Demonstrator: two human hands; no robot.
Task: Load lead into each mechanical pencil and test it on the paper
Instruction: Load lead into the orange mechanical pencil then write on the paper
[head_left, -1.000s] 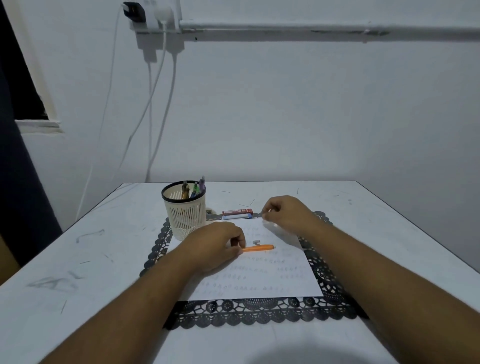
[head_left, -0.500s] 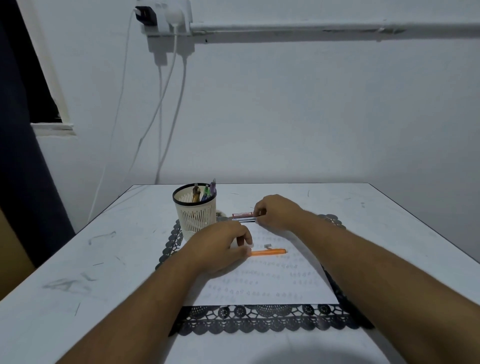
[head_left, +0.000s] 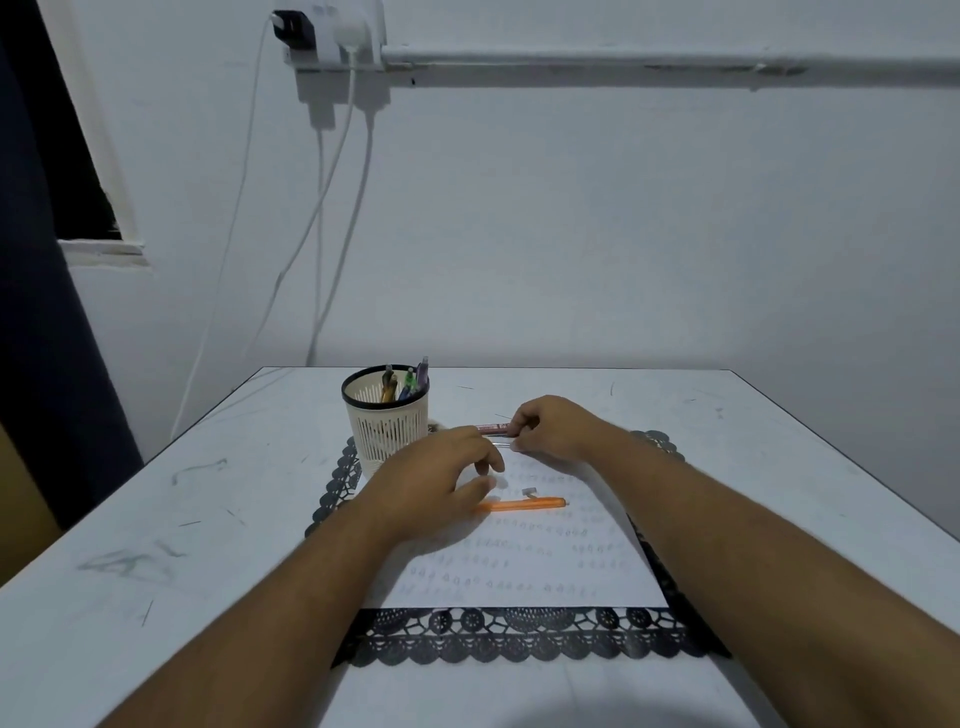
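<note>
An orange mechanical pencil (head_left: 524, 504) lies across the white paper (head_left: 519, 571), which carries rows of small pencil marks. A tiny grey cap (head_left: 528, 491) sits just behind it. My left hand (head_left: 441, 483) hovers over the pencil's left end with relaxed, spread fingers and holds nothing. At the paper's far edge lies a reddish lead case (head_left: 491, 428). My right hand (head_left: 550, 428) curls its fingers round the case's right end. A thin silvery piece (head_left: 501, 443) shows just under those fingers.
A cream mesh cup (head_left: 387, 415) with several pens and pencils stands at the back left of the black lace mat (head_left: 519, 634). The mat lies on a scuffed white table (head_left: 208, 519) against a wall, where white cables (head_left: 332, 208) hang down.
My right hand has slid left along the paper's far edge and closed on the lead case. My left hand has let go of the orange pencil and opened its fingers.
</note>
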